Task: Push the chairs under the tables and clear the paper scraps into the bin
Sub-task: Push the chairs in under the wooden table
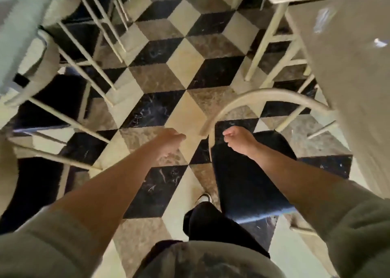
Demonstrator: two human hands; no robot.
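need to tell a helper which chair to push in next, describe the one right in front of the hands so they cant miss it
Start at the long pale table down the right side. Beside its near end stands a chair with a dark seat and a curved cream backrest, just ahead of the right hand. Unlike the chairs across the aisle on the left, its whole seat is out over the checkered floor.

Both hands, left hand [170, 139] and right hand [239, 139], hover loosely curled either side of the chair's [249, 172] curved backrest end, beside the table [348, 67]
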